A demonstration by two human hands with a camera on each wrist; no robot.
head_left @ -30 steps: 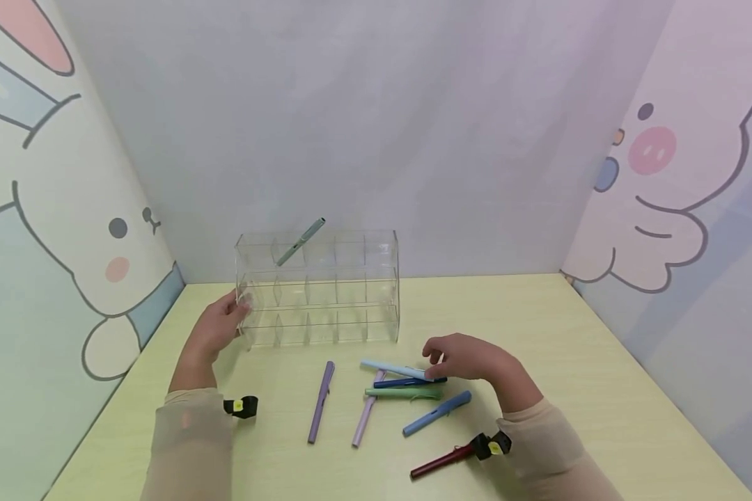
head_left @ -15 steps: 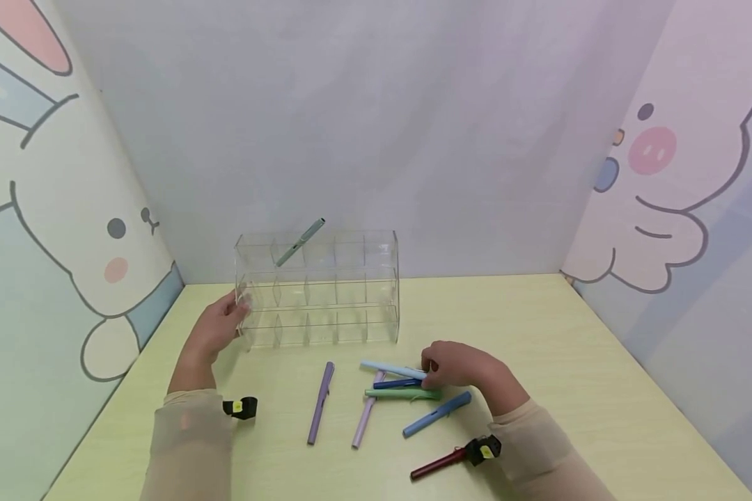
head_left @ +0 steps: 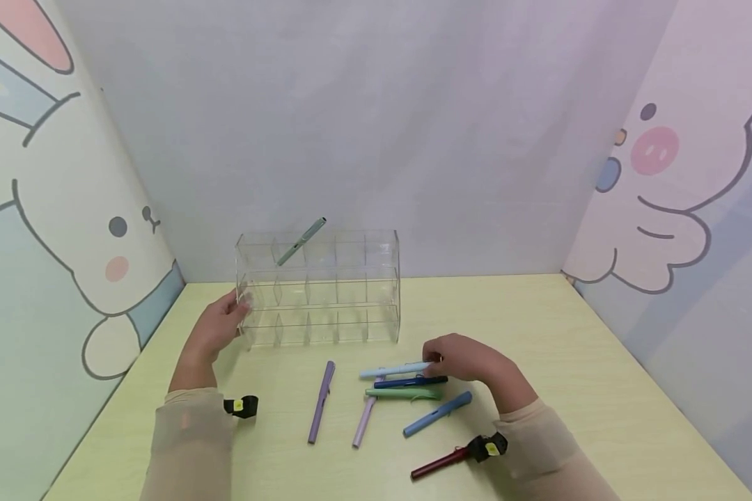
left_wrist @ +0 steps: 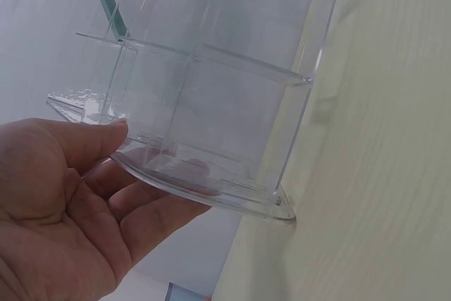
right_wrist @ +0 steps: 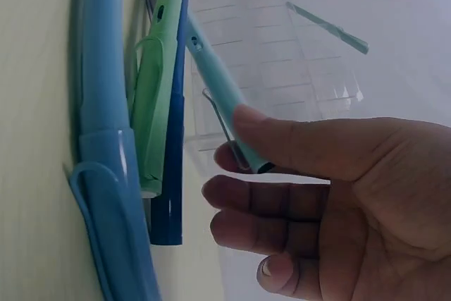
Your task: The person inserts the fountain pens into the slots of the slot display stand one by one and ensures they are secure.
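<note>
My left hand [head_left: 216, 325] grips the left side of a clear tiered pen organizer [head_left: 351, 315], thumb on the near face and fingers behind the panel in the left wrist view. A grey-green pen [head_left: 301, 241] leans in its top row. My right hand [head_left: 466, 358] pinches the capped end of a light blue pen [right_wrist: 218, 79] between thumb and index finger, its other fingers curled loosely below. That pen lies over a dark blue pen [head_left: 410, 382]. Beside them are a green pen [head_left: 404, 394] and a lilac pen [head_left: 365, 421] partly under the pile.
A purple pen [head_left: 322, 403] lies left of the pile. A blue pen [head_left: 437, 414] and a dark red pen [head_left: 439, 463], partly behind the right wrist's black camera [head_left: 489, 447], lie nearer on the wooden table [head_left: 601, 390]. A pale backdrop [head_left: 476, 139] rises behind.
My right hand has closed on the light blue pen's capped end and turned it, that end shifting up and away from the dark blue pen. The left hand and organizer stay put.
</note>
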